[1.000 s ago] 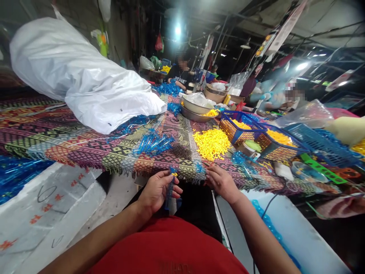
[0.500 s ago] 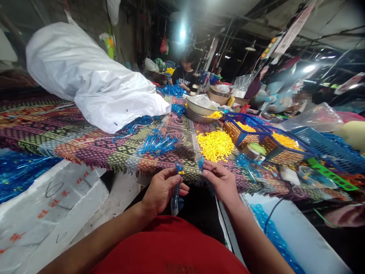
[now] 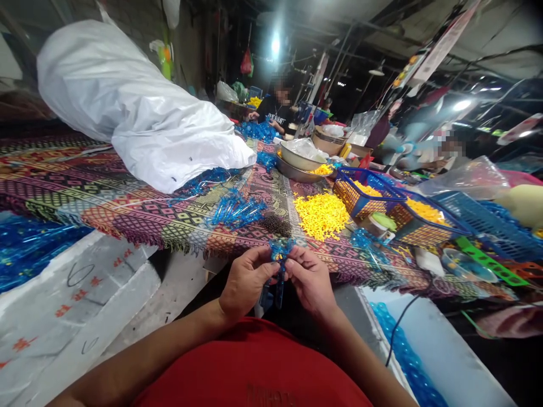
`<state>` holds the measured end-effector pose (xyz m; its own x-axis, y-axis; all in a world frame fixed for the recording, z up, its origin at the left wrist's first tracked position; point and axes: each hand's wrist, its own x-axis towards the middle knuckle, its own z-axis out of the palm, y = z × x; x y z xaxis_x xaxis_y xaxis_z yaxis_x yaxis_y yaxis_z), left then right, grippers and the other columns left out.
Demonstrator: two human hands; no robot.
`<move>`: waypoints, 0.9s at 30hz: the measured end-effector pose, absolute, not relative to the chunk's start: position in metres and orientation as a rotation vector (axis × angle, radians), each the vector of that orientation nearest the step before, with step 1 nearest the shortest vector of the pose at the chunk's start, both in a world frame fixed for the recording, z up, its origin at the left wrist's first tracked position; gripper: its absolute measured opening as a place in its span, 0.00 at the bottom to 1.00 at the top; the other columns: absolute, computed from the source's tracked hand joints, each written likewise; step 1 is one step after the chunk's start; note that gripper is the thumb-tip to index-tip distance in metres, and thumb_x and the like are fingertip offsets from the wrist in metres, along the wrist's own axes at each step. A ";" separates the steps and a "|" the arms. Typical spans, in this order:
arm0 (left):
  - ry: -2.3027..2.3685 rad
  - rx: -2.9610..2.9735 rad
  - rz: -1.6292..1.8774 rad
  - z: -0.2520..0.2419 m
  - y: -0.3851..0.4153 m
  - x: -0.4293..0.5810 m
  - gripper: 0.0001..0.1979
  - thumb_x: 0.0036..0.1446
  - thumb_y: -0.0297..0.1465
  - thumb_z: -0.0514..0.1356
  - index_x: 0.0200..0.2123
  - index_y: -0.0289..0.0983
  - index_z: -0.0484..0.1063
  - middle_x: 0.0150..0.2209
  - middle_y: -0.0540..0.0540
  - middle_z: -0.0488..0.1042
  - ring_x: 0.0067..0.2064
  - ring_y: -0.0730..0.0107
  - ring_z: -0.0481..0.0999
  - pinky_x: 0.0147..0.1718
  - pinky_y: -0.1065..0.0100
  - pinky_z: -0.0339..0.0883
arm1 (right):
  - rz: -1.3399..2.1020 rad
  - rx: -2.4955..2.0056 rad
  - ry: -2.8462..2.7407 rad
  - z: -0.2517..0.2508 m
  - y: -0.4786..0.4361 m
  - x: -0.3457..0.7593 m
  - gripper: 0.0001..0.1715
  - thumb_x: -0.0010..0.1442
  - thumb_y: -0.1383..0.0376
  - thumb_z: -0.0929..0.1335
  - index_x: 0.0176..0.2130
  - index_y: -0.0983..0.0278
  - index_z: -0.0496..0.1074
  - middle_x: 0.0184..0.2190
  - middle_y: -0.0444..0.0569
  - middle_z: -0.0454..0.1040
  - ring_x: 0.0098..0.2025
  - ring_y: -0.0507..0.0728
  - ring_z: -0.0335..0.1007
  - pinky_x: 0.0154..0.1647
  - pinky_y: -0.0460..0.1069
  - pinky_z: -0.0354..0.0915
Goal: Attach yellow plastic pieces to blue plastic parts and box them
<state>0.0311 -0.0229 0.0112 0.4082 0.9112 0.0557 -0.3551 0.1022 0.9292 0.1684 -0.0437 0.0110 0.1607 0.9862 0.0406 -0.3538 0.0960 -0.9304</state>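
Both hands meet at the near edge of the patterned cloth (image 3: 203, 240). My left hand (image 3: 248, 277) pinches a clear blue plastic piece (image 3: 275, 251) with a bit of yellow at its middle. Against it from the right, the fingers of my right hand (image 3: 309, 274) are closed on blue plastic too; where one piece ends and the other begins is hard to tell. Beyond the hands lie a pile of small yellow parts (image 3: 322, 215), a heap of small dark parts (image 3: 275, 225) and a bunch of blue plastic pieces (image 3: 237, 209).
A large white sack (image 3: 144, 113) covers the left of the cloth. Metal bowls (image 3: 299, 164), blue baskets of yellow parts (image 3: 365, 195) and a green strip (image 3: 487, 260) stand to the right. Foam boxes flank my lap. Across the table sits a person (image 3: 275, 110).
My hands have come together from apart, and the blue pieces they hold now meet. The camera view has shifted slightly.
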 end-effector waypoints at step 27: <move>0.695 1.734 1.085 0.004 -0.015 0.026 0.10 0.57 0.32 0.54 0.35 0.35 0.73 0.34 0.45 0.71 0.36 0.70 0.69 0.39 0.69 0.63 | 0.975 -1.127 -1.149 0.002 -0.045 0.176 0.02 0.50 0.66 0.71 0.27 0.63 0.75 0.19 0.42 0.69 0.24 0.50 0.62 0.27 0.46 0.59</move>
<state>0.0255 -0.0149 0.0039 0.4467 0.8190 0.3601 -0.0157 -0.3953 0.9184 0.1762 -0.0449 0.0017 0.1623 0.9709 0.1761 -0.0155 0.1809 -0.9834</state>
